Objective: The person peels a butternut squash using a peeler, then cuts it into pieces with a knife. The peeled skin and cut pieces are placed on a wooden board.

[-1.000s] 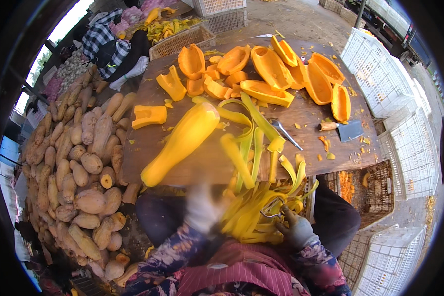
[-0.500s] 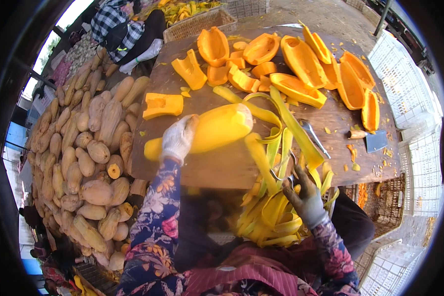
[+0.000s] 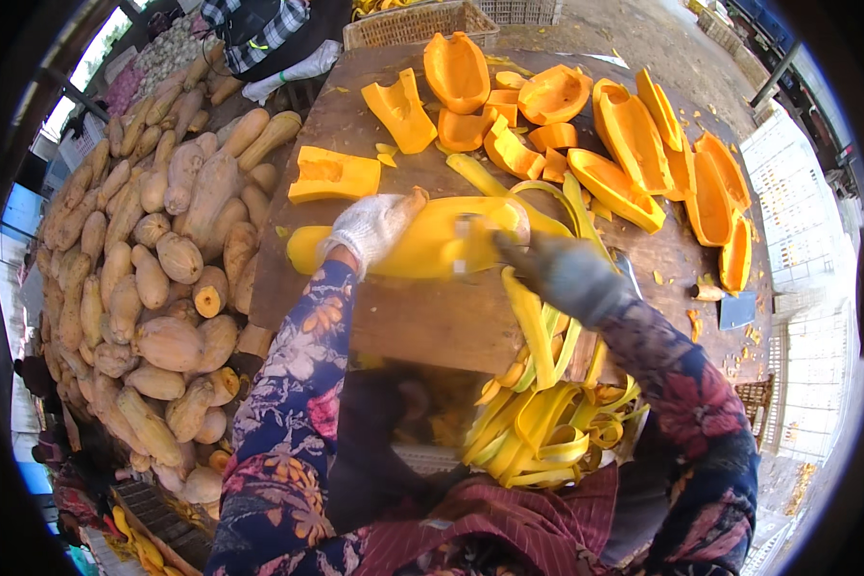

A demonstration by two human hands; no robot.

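My left hand (image 3: 370,230), in a white knit glove, grips the long yellow peeled squash (image 3: 432,254) lying on the wooden board (image 3: 403,326). My right hand (image 3: 562,269), in a grey glove and blurred, is closed on a metal peeler (image 3: 470,230) against the squash's right part. Long peel strips (image 3: 547,432) hang over the board's near edge into a heap at my front. Halved, hollowed orange squash pieces (image 3: 634,134) lie across the back of the board. A cleaver (image 3: 737,310) lies at the right, near a metal tool partly hidden by my right arm.
A big pile of unpeeled squash (image 3: 154,346) is at the left. A person in checked clothing (image 3: 259,34) is beyond it, top left. White plastic crates (image 3: 802,221) line the right; a tan crate (image 3: 418,29) stands behind the board.
My left hand came up onto the squash, which now lies more crosswise and farther back in view. My right hand rose from the peel heap with the peeler to the squash.
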